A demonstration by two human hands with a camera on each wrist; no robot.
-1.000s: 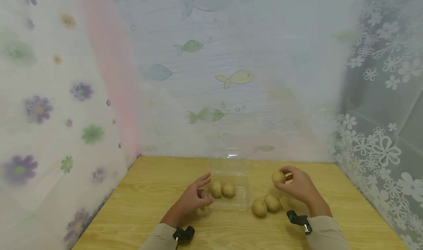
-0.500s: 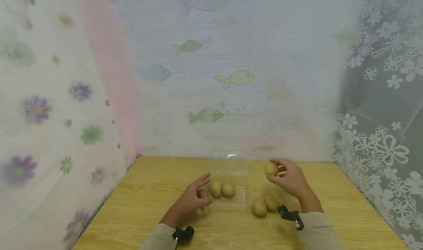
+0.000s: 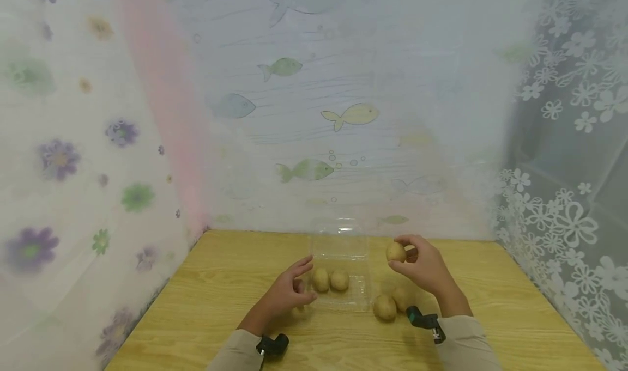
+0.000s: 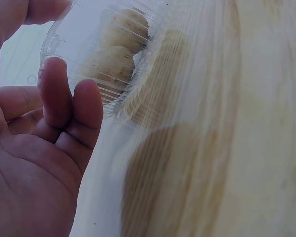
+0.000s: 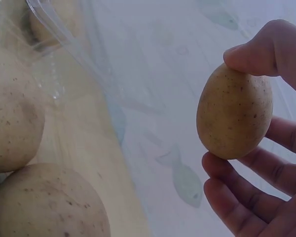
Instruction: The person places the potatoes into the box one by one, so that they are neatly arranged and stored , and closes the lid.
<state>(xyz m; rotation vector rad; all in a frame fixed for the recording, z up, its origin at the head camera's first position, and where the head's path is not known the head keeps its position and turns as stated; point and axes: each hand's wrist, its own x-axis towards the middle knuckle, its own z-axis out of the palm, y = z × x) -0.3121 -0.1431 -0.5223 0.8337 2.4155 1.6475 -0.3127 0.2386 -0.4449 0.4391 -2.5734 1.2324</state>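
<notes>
1 potato (image 5: 235, 112) between right hand's (image 3: 424, 265) thumb (image 5: 259, 55) and fingertips (image 5: 218, 167)

We see tan, dark-speckled potatoes (image 5: 235, 112), a yellow wood-grained desk (image 3: 221, 295), beige sleeves (image 3: 237, 353), a pale fish-printed far backdrop (image 3: 294, 142).

From your right hand (image 3: 426, 265), holding a potato (image 3: 395, 253) aloft, an open lane runs left to the clear container (image 3: 360, 296), whose right half has room beside two potatoes (image 3: 339, 280). Its raised lid (image 3: 339, 244) bars the far side and your left hand (image 3: 288, 290) the left; two loose potatoes (image 3: 385, 308) sit on the worktop (image 3: 235, 267) just off the near right corner.
</notes>
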